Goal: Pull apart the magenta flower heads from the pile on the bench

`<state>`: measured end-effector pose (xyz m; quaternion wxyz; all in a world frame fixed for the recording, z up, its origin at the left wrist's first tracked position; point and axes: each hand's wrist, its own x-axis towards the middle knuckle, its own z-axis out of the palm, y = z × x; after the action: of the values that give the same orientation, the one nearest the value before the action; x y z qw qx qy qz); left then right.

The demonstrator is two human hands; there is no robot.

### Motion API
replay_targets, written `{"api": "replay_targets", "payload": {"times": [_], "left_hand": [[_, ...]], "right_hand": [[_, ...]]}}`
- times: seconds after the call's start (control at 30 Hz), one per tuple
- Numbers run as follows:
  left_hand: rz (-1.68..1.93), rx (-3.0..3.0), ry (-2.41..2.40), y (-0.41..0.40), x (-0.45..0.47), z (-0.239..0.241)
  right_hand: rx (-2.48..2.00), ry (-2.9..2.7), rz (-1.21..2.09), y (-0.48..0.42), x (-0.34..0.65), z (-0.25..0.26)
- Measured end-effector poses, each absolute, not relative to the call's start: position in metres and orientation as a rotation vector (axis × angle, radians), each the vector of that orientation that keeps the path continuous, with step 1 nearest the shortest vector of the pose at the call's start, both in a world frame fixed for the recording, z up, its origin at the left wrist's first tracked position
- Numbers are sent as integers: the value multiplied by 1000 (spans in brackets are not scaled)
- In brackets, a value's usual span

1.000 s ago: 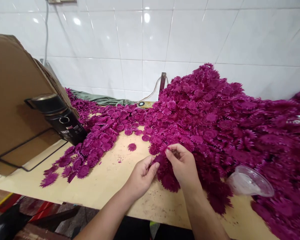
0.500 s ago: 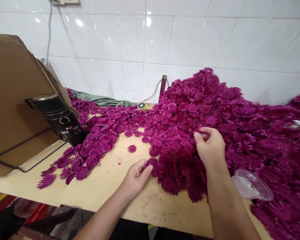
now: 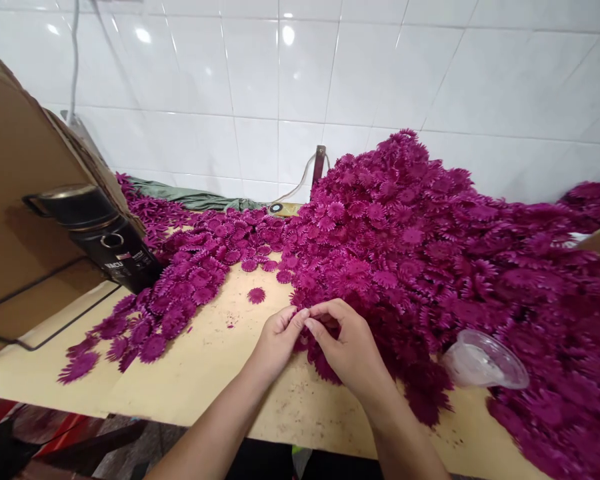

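Observation:
My left hand (image 3: 277, 343) is closed in a pinch on a magenta flower-shaped piece (image 3: 300, 343) with a fringed edge, mostly covered by the fingers. My right hand (image 3: 347, 340) meets it there, thumb and fingertips pressed together against the left fingertips. Whatever the right fingers pinch is hidden. Both hands are low over the paper-covered table (image 3: 180, 387), at the near edge of a tall heap of magenta flower pieces (image 3: 380, 217). One loose flower piece (image 3: 256, 295) lies flat beyond my left hand.
A lower row of flower pieces (image 3: 190, 283) spreads to the left, beside a black bottle (image 3: 105, 233) and a cardboard box (image 3: 25, 147). On the right a clear plastic tub (image 3: 485, 360) leans against the heap. Green cloth (image 3: 195, 195) lies along the tiled wall (image 3: 260, 73).
My right hand has come down and left from the heap to meet my left hand. The left keeps its pinch on the flower piece. The whole view has shifted slightly.

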<state>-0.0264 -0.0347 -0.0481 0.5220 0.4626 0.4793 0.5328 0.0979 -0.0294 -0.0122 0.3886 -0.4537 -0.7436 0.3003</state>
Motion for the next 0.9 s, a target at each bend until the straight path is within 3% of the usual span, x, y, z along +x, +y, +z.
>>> {"api": "replay_targets", "payload": {"times": [0.17, 0.43, 0.63, 0.9], "left_hand": [[1261, 1160, 1103, -40, -25, -44], [1279, 1257, 1112, -47, -23, -30], [1252, 1223, 1033, -59, -34, -31], [1280, 1168, 1058, -46, -32, -32]], "right_hand": [[-1177, -1820, 905, -26, 98, -17], [-1285, -1598, 538, -6, 90, -6], [-1440, -1185, 162, 46, 138, 13], [-1252, -1680, 32, 13, 129, 4]]}}
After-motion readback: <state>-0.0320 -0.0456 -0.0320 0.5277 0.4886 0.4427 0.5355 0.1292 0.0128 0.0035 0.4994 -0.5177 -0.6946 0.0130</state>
